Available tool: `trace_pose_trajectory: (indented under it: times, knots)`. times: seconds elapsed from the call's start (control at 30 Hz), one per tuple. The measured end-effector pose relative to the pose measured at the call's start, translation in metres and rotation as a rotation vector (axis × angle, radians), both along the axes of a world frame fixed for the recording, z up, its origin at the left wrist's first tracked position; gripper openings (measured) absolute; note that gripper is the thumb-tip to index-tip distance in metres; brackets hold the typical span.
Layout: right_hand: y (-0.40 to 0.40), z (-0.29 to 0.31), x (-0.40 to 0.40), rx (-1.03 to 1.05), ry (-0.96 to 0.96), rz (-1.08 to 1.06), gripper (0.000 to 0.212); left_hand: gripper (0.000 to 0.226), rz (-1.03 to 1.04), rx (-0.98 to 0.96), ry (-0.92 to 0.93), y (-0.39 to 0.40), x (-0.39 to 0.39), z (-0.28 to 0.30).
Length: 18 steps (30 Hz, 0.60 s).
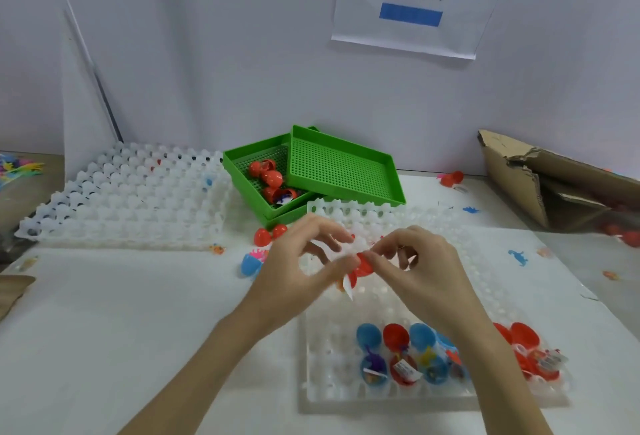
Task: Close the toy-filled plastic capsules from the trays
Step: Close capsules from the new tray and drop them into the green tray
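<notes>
Low in the frame we see open red and blue capsules (398, 355) waiting in the clear tray (322, 379). At centre, above it, our left hand (304, 261) and right hand (419, 261) both pinch one red capsule (362, 266). It looks light, stiff and slick: best squeezed by its two domes.

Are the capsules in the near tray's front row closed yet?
Open. The capsules lie hinged apart in the near tray, toys showing inside.
</notes>
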State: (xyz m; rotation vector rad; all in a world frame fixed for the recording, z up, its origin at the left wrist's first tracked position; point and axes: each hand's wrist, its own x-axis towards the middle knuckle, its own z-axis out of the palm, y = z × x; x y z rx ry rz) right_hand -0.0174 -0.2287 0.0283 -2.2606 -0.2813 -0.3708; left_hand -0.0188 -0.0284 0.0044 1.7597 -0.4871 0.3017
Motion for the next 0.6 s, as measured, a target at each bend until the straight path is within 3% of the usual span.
trace_pose_trajectory:
  times: [0.13,0.3,0.6]
  knots:
    - [-0.008,-0.004,0.008,0.138,0.058,-0.135,0.017,0.057,-0.092,0.047,0.047,-0.005,0.003,-0.009]
    - [-0.009,-0.008,0.013,0.244,0.128,-0.166,0.016,0.032,-0.038,-0.098,0.046,-0.007,0.005,-0.008]
    - [0.004,-0.013,0.01,0.24,0.133,-0.185,0.011,0.028,0.014,-0.04,0.003,-0.008,0.002,-0.003]
